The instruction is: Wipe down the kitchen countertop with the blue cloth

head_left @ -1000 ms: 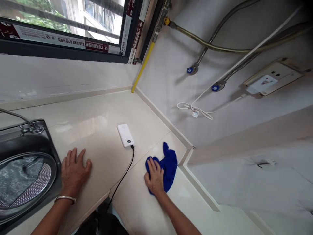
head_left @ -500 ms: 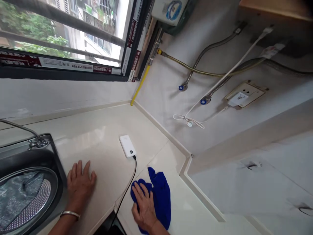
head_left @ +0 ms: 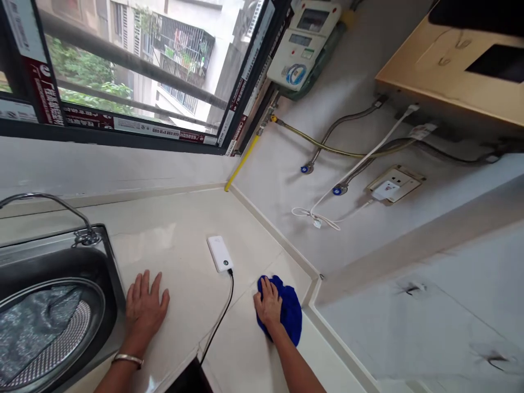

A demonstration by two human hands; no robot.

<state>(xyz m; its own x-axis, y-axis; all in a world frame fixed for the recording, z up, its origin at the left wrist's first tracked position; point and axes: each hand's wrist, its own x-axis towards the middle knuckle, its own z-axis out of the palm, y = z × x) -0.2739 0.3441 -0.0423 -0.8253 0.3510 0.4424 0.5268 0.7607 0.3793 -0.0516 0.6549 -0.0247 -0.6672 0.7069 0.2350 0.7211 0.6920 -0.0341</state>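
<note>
My right hand (head_left: pixel 269 303) presses down on a bunched blue cloth (head_left: pixel 292 316) on the pale countertop (head_left: pixel 167 338), fingers bent over the cloth's left side. Part of the cloth is hidden under the palm. Flat on the counter, just right of the sink, rests my left hand (head_left: pixel 145 305) with its fingers spread and nothing in it; a bangle circles that wrist. Between and beyond the hands lies a white power bank (head_left: pixel 220 254), with a black cable (head_left: pixel 223 314) running from it toward the counter's front edge.
A steel sink (head_left: pixel 112 273) with a faucet (head_left: pixel 87 236) holds a round perforated basket (head_left: pixel 77 338) with grey crumpled material inside. A yellow pipe (head_left: pixel 242 164) rises in the corner. A tied white cord (head_left: pixel 317 218) hangs on the wall below hoses and a gold-coloured box (head_left: pixel 413 71).
My right hand and the blue cloth have moved away from me and to the right, and the cloth is more bunched. My left hand stays flat beside the sink. The view has tilted up.
</note>
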